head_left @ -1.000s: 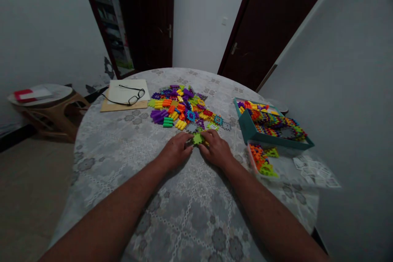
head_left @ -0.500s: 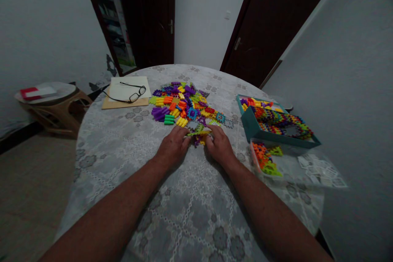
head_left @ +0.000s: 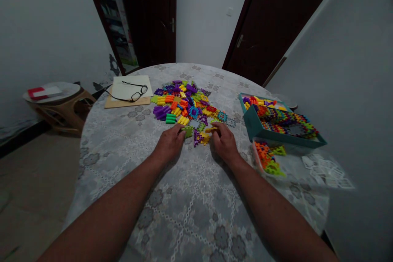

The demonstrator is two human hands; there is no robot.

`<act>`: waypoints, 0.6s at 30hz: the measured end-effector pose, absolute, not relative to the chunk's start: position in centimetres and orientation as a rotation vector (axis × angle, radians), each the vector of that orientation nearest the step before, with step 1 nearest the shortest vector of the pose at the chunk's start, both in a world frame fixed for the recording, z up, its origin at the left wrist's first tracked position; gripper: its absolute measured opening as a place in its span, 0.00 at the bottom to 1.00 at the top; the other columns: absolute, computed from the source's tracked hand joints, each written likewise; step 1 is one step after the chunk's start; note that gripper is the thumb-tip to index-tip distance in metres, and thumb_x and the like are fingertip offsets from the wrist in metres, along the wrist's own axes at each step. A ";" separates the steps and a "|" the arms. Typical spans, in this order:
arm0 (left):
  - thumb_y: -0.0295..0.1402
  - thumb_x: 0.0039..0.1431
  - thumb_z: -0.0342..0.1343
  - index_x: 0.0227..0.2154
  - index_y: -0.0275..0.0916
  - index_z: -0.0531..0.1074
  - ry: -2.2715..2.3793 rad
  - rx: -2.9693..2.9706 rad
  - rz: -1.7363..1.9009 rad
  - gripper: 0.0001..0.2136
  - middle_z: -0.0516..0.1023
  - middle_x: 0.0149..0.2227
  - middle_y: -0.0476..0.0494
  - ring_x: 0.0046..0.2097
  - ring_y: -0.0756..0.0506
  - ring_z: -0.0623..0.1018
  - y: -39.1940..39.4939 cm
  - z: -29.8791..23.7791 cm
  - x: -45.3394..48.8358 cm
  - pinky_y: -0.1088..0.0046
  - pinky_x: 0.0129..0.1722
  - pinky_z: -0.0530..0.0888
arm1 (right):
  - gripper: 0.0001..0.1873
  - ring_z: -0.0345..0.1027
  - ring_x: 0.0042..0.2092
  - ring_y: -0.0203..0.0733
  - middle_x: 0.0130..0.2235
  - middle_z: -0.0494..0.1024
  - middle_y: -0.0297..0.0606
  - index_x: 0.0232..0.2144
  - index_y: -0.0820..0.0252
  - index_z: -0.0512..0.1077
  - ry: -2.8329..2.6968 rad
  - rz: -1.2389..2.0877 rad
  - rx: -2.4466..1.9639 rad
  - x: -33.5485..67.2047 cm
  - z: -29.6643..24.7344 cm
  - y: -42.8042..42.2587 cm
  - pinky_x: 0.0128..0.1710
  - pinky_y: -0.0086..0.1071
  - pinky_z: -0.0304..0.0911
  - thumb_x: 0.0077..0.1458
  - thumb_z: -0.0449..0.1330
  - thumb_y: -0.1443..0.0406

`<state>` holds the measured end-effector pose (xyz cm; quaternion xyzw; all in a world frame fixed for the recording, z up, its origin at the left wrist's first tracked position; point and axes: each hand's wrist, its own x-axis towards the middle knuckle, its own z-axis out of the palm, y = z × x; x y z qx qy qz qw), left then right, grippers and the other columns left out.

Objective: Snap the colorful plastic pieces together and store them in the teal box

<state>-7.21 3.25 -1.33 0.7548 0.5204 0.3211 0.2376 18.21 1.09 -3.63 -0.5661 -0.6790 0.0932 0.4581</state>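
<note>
My left hand (head_left: 170,142) is closed, thumb and fingers pinching a lime-green toothed building piece (head_left: 188,132). A yellow building piece (head_left: 211,129) sits in the closed fingers of my right hand (head_left: 225,141). Between the hands, a purple triangular piece (head_left: 196,137) and a yellow notched piece (head_left: 204,138) lie on the tablecloth. Just beyond them spreads a pile of bright plastic building pieces (head_left: 184,104), in purple, orange, yellow, blue and green.
To the right stand a teal box (head_left: 254,127) of colourful pieces and a clear plastic tub (head_left: 256,153) with orange and green ones. A bag of white pieces (head_left: 327,170) lies beside the tub. Glasses (head_left: 135,96) rest on paper (head_left: 118,86) at the left.
My hands have moved apart. The green and yellow pieces, together between both hands before, are now separate, one in each hand. The view has shifted slightly.
</note>
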 end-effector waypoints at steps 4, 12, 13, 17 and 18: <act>0.31 0.69 0.53 0.46 0.43 0.81 1.412 2.062 0.876 0.11 0.86 0.43 0.40 0.46 0.38 0.83 3.3 -1.3 -7.3 0.61 0.50 0.77 | 0.17 0.81 0.45 0.46 0.48 0.85 0.42 0.58 0.54 0.74 -1.771 0.318 -1.323 16.8 -3.3 -0.1 0.51 0.40 0.77 0.69 0.58 0.63; 0.28 0.66 0.52 0.47 0.43 0.83 1.228 2.049 0.866 0.15 0.88 0.46 0.40 0.48 0.38 0.84 3.0 -0.8 -7.0 0.58 0.54 0.78 | 0.16 0.77 0.50 0.49 0.49 0.81 0.44 0.54 0.51 0.79 -2.038 0.296 -1.155 14.7 -2.9 -0.4 0.53 0.41 0.76 0.71 0.56 0.67; 0.27 0.65 0.51 0.46 0.43 0.82 1.200 2.049 0.851 0.15 0.87 0.45 0.40 0.47 0.38 0.84 2.9 -0.7 -7.0 0.59 0.52 0.78 | 0.15 0.77 0.50 0.49 0.48 0.81 0.44 0.55 0.52 0.79 -2.014 0.297 -1.182 14.6 -2.8 -0.5 0.53 0.41 0.76 0.71 0.57 0.66; 0.27 0.62 0.52 0.47 0.41 0.81 1.104 2.050 0.807 0.16 0.86 0.44 0.42 0.44 0.41 0.82 2.5 0.1 -7.0 0.64 0.47 0.78 | 0.11 0.77 0.44 0.48 0.45 0.82 0.42 0.52 0.55 0.77 -1.891 0.306 -1.257 14.3 -2.8 -0.7 0.48 0.40 0.75 0.70 0.59 0.62; 0.28 0.63 0.54 0.47 0.41 0.81 1.098 2.051 0.806 0.14 0.86 0.43 0.42 0.43 0.41 0.82 2.4 0.2 -6.9 0.65 0.47 0.78 | 0.10 0.77 0.42 0.47 0.43 0.82 0.41 0.50 0.54 0.76 -1.873 0.312 -1.274 14.3 -2.8 -0.7 0.47 0.39 0.75 0.70 0.59 0.62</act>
